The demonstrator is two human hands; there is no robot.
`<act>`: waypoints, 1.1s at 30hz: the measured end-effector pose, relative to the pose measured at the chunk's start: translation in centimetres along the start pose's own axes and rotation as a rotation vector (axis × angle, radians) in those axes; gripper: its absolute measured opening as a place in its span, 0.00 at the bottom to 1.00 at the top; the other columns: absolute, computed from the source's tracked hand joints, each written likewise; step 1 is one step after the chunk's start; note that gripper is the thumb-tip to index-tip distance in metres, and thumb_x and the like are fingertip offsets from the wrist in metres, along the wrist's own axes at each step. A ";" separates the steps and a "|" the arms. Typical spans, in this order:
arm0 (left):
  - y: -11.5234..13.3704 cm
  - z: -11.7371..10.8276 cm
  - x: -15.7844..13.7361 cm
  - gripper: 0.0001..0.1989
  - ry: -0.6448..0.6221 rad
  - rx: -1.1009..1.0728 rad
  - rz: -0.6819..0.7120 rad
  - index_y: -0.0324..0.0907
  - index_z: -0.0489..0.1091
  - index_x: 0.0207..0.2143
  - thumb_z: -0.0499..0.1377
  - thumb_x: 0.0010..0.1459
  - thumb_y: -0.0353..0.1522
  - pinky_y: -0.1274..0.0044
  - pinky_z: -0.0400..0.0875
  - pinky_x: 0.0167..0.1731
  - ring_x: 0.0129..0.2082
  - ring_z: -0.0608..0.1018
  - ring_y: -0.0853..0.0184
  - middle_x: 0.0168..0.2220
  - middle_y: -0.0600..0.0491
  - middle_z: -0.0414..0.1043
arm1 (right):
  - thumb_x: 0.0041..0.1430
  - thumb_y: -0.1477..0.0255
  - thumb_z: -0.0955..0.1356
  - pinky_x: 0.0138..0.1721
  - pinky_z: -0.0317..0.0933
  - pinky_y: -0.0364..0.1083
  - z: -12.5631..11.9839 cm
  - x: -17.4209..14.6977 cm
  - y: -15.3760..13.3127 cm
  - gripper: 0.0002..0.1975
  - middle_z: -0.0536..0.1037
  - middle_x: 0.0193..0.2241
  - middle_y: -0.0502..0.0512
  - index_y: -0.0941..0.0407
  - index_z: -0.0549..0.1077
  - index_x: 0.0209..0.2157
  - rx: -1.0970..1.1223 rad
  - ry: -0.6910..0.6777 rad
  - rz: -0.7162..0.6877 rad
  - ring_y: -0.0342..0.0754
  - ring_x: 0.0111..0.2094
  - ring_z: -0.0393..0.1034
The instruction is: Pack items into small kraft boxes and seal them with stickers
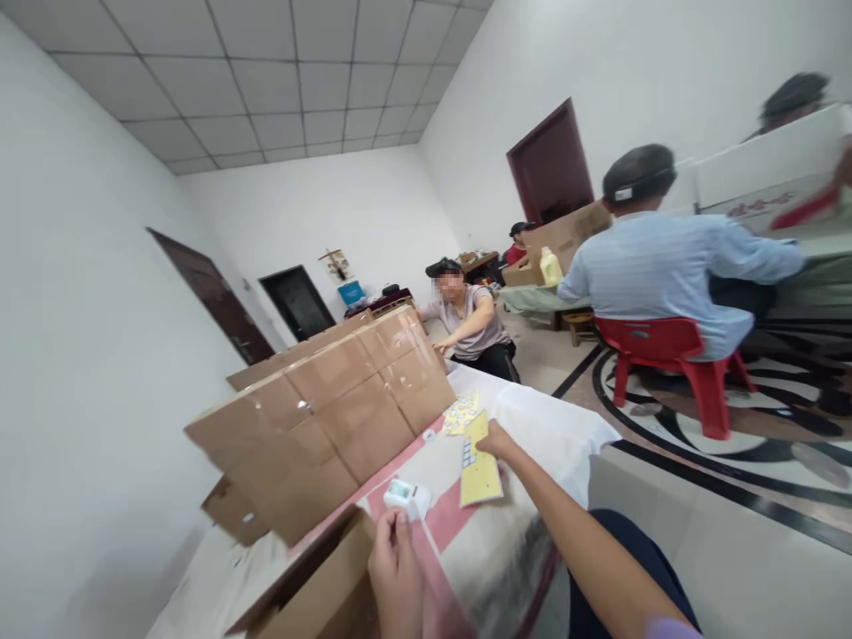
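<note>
My left hand (398, 568) is closed, its thumb and fingertips at the lower edge of a small white plastic item (401, 497) with a pale greenish face. Its exact kind is too small to tell. Further right, my right hand (496, 440) pinches the right edge of a yellow card (480, 479) carrying a row of blue-edged squares. Beyond that card lies a yellow sheet (459, 412) dotted with several small blue-and-white squares. A small white ring-shaped piece (429, 435) rests near the cardboard wall.
A tall cardboard partition (333, 417) stands along the table's left side. An open cardboard box (319, 586) is beside my left forearm. White cloth (532, 417) covers the table's far end. One person (476, 324) crouches behind it; another sits on a red chair (656, 342) at right.
</note>
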State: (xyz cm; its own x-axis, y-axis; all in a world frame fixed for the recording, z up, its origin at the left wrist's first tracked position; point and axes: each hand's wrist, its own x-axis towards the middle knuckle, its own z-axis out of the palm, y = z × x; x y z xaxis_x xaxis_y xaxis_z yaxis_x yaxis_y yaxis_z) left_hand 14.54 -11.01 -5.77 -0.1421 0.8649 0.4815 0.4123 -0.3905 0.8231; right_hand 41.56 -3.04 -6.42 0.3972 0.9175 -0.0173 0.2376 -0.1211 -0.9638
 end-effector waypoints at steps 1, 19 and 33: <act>0.7 -0.9 -0.3 0.26 0.015 -0.002 0.020 0.43 0.72 0.34 0.53 0.58 0.56 0.71 0.71 0.35 0.34 0.77 0.59 0.32 0.50 0.76 | 0.44 0.81 0.70 0.46 0.68 0.57 0.1 -0.2 -0.2 0.40 0.74 0.49 0.75 0.67 0.61 0.61 -0.040 0.057 0.015 0.67 0.53 0.70; -0.9 -8.1 -2.4 0.14 -0.005 0.255 0.201 0.43 0.67 0.31 0.49 0.69 0.37 0.78 0.64 0.31 0.27 0.71 0.69 0.27 0.55 0.68 | 0.60 0.75 0.68 0.30 0.58 0.42 11.6 -12.1 -6.8 0.06 0.73 0.30 0.51 0.57 0.78 0.34 0.052 -0.776 -0.870 0.42 0.28 0.65; -1.7 -7.8 -3.1 0.14 0.036 0.317 0.213 0.43 0.68 0.35 0.47 0.70 0.36 0.78 0.67 0.34 0.31 0.74 0.70 0.31 0.53 0.70 | 0.66 0.69 0.65 0.28 0.55 0.42 11.7 -12.2 -6.8 0.11 0.69 0.25 0.48 0.56 0.73 0.30 0.002 -0.820 -0.925 0.42 0.26 0.62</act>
State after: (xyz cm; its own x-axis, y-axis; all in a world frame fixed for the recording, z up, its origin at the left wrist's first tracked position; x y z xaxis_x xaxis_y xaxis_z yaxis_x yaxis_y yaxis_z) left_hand 7.22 -15.51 -6.30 -0.0527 0.7610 0.6466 0.6931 -0.4383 0.5723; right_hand 24.74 -8.99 -2.72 -0.5921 0.6245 0.5094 0.1325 0.6990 -0.7028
